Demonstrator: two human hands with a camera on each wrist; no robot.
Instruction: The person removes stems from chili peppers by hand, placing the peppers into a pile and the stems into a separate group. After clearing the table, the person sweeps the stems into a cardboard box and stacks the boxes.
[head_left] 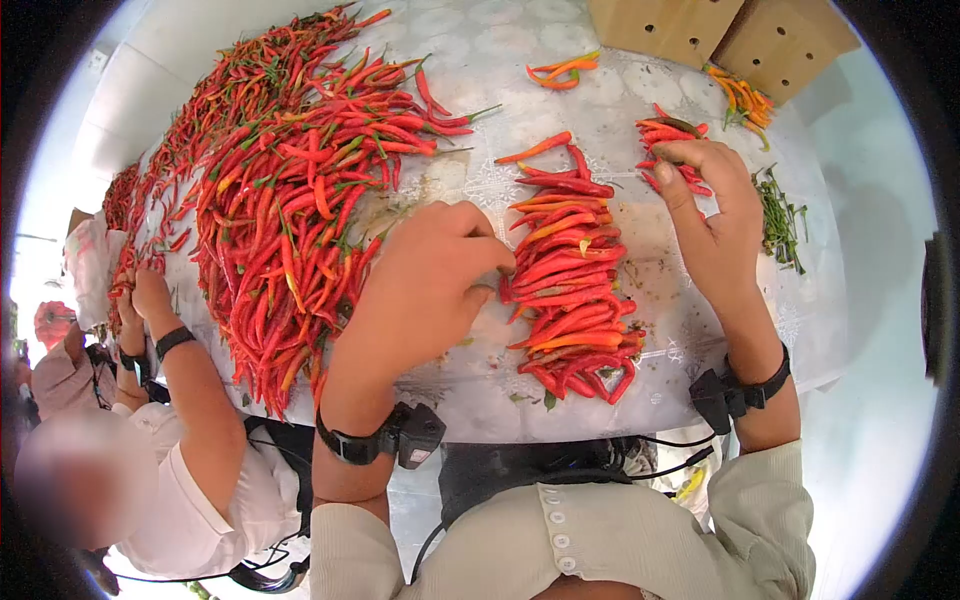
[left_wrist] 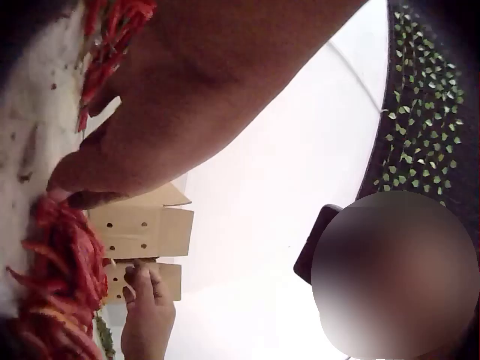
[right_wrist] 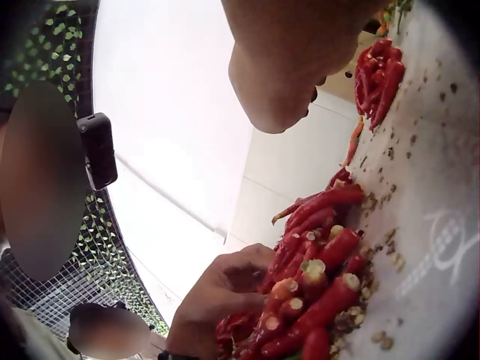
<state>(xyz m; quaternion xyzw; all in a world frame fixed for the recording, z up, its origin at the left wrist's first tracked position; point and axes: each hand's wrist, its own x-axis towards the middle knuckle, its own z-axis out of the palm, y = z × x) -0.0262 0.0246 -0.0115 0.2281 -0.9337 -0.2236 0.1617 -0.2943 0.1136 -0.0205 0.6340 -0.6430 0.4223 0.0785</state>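
White patterned cloth (head_left: 480, 70) covers the table. Cardboard boxes (head_left: 690, 25) sit at the far edge w/ a few orange chillies (head_left: 560, 70) near them. Another person's hand (head_left: 150, 295) is at the far left side of the table.

Big heap (head_left: 290, 210) of red chillies, green stalks on, fills the left half. Sorted row (head_left: 570, 290) lies mid-table in front of the person, chillies laid crosswise; the right wrist view shows their ends cut, no stalks. Small pile (head_left: 668, 135) sits further back on the right. Stem pile (head_left: 780, 215) is beside it, near the table edge.

Left hand (head_left: 425, 295): fingers curled, tips drawn together & touching the row's left edge. Can't tell if a chilli is between them. Right hand (head_left: 715, 225): fingers bent down over the small pile, thumb & forefinger pinching chillies there.

Progress, judging by the piles: approx. a few dozen done & lined up, a modest lot of stalks off. The heap w/ stalks is much bigger than the row, so most of the work looks left; early stage, I'd say.
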